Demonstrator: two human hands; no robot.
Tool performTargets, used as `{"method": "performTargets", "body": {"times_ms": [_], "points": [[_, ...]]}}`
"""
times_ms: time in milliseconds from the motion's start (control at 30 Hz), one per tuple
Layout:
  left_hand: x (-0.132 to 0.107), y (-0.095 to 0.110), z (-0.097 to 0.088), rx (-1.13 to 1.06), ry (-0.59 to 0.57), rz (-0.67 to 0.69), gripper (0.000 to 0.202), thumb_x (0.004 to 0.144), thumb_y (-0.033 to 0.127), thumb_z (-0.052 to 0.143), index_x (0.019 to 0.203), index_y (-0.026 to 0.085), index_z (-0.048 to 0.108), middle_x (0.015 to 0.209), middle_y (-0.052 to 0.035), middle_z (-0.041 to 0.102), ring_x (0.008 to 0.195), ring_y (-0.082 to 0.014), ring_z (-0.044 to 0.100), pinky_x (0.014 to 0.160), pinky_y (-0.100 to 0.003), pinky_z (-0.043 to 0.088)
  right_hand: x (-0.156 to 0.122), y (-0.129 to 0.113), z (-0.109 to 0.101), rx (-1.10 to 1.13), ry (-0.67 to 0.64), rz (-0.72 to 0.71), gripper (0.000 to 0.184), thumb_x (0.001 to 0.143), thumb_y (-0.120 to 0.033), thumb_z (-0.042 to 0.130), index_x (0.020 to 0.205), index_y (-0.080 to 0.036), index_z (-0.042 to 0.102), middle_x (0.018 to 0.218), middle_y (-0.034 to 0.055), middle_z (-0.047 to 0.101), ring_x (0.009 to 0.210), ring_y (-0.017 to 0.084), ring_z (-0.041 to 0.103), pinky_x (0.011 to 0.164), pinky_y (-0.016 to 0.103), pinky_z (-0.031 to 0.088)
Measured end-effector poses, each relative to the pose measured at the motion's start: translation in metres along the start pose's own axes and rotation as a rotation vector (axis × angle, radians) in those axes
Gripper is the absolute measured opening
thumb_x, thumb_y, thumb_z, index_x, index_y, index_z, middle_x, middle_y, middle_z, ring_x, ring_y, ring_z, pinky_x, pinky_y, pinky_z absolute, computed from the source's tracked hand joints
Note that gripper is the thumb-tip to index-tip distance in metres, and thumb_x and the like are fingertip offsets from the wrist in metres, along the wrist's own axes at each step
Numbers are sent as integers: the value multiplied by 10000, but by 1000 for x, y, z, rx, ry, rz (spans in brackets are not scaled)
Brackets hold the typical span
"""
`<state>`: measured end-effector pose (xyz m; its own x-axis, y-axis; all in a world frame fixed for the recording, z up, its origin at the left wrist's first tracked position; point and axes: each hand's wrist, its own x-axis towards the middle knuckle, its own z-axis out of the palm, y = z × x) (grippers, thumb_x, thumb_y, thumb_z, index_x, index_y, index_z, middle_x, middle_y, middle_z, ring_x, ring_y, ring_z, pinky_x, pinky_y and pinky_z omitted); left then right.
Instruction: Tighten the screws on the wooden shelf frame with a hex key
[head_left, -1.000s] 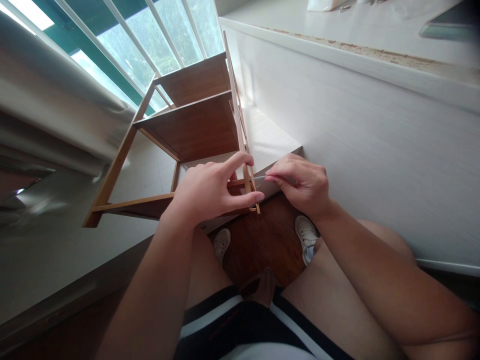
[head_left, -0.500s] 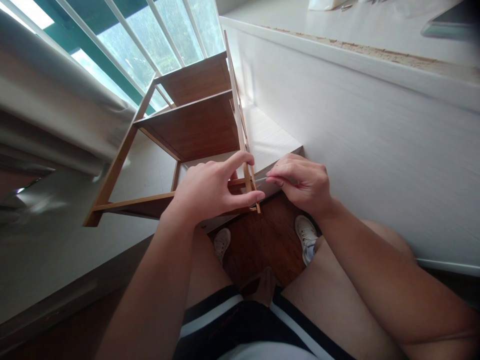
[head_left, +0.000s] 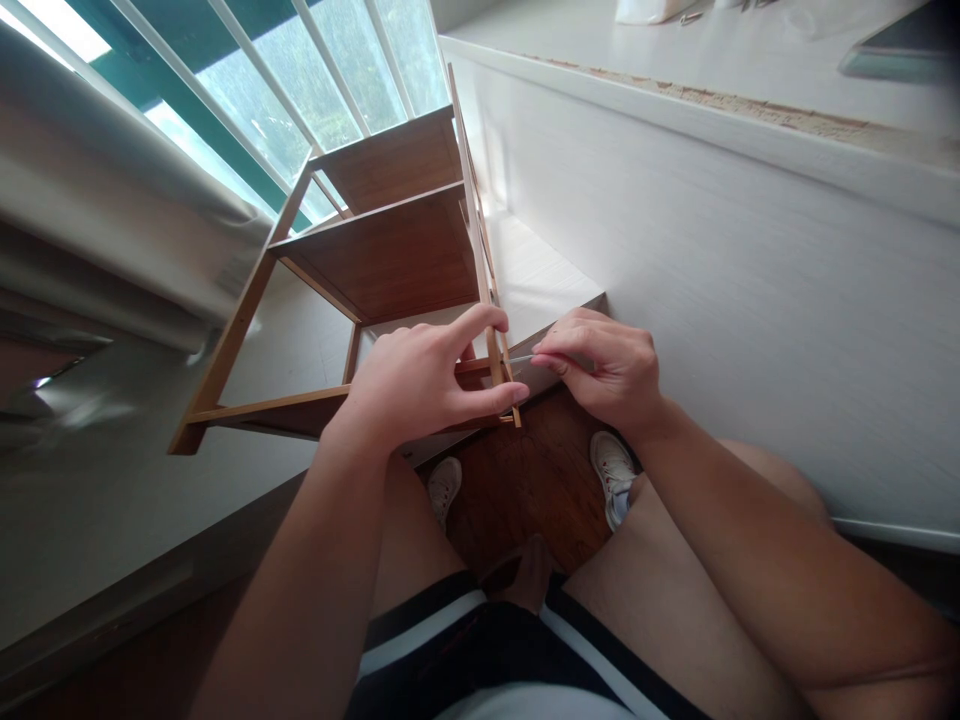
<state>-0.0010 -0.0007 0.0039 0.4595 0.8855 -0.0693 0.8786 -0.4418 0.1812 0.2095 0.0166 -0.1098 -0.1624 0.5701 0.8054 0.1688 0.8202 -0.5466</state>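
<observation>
1 cam, worn on the person's head. It looks fwd & down, past the person's own shorts [head_left: 495,640] & legs [head_left: 645,590], which are close, at the bottom. Floor [head_left: 525,480] shows btwn the legs. L hand [head_left: 412,385] & R hand [head_left: 596,365] are near too, abt mid pic. Shelf [head_left: 390,255] is past the hands, a bit L of mid. Window [head_left: 322,60] is far off, top L; curtain [head_left: 112,190] at L edge. Surface [head_left: 750,65], top R, is seen from above. View's wide.
</observation>
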Motion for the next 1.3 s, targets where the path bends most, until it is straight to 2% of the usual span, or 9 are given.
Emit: {"method": "performTargets", "body": {"times_ms": [200,300,433,533,633,733,867,1133,1300], "points": [[0,-1,0,-24,4,36,530,829,744,519,1157,340,619,895,27,722,758,-185,652,670,-271,405,-1,0,0,-2,-11,15,24,869,-206,722,884,-225,727,768,26,709,725,179,643,695,332,539],[-1,-3,-3,-96,-28,87,440,879,670,522,1147,353,668,960,24,727,816,-179,648,694,-266,415,0,0,-1,1,-8,17,32,863,-201,730,886,-224,728,775,28,712,729,179,645,703,331,539],[1,-5,-13,-196,-93,128,424,883,640,549,1136,336,701,998,4,720,875,-182,640,726,-264,438,3,0,-1,5,-21,-9,35,862,-192,726,879,-222,731,769,25,709,721,177,642,694,328,535],[2,-2,-22,-188,-161,151,390,884,622,556,1092,332,714,970,3,715,832,-176,628,729,-274,442,3,1,-1,6,-45,-32,40,872,-188,710,882,-222,727,758,24,702,718,175,635,681,325,532],[1,6,-25,-150,-185,110,294,900,551,552,1005,323,704,851,26,697,729,-163,594,651,-274,412,3,3,0,10,-49,-38,42,871,-183,711,887,-221,719,750,23,692,712,172,625,672,323,528],[-2,19,-20,-93,-118,18,222,904,474,539,909,301,677,748,37,667,619,-154,537,572,-285,358,3,3,-1,17,-42,-45,58,857,-164,724,888,-213,717,750,23,687,716,170,625,677,321,525],[-4,32,-13,-25,-29,-64,217,909,395,503,820,261,648,705,7,647,608,-171,530,553,-304,317,2,2,-5,15,-17,-51,71,844,-157,741,886,-209,721,746,21,688,715,171,627,690,323,523],[-9,44,-11,-23,-1,-126,215,947,298,431,826,247,602,718,-1,632,665,-186,549,571,-315,302,-2,-2,-12,38,-5,-17,59,834,-221,772,882,-211,738,760,32,705,722,185,642,684,331,533],[-12,45,-6,-45,16,-100,156,948,244,402,891,240,547,782,-4,630,723,-193,558,621,-319,343,-2,-5,-13,33,-5,-42,54,835,-202,768,878,-212,738,742,27,702,705,178,637,674,323,529]]}}
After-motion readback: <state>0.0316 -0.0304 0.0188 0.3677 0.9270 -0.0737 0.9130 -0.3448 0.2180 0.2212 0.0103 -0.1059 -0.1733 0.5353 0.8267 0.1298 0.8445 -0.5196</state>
